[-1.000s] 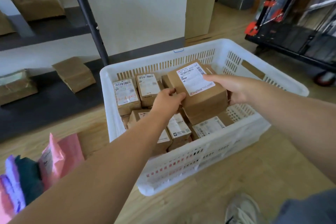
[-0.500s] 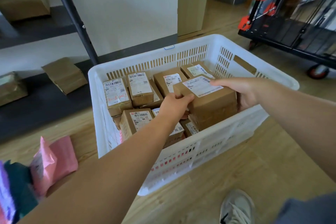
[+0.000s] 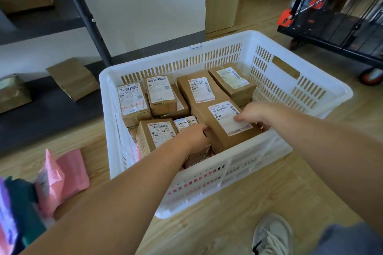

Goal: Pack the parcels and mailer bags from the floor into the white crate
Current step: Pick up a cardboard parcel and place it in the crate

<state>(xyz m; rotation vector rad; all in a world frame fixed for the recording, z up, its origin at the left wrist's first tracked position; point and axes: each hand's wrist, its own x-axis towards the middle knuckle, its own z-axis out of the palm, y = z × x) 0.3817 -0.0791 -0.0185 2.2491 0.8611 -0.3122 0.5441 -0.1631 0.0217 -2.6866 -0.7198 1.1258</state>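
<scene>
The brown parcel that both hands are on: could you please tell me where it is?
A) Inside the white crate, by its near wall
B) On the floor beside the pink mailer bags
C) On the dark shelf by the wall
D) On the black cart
A: the brown parcel lies within the white crate, with the left hand and right hand gripping its ends.

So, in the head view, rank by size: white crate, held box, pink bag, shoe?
1. white crate
2. held box and pink bag, too alike to rank
3. shoe, partly cut off
</scene>
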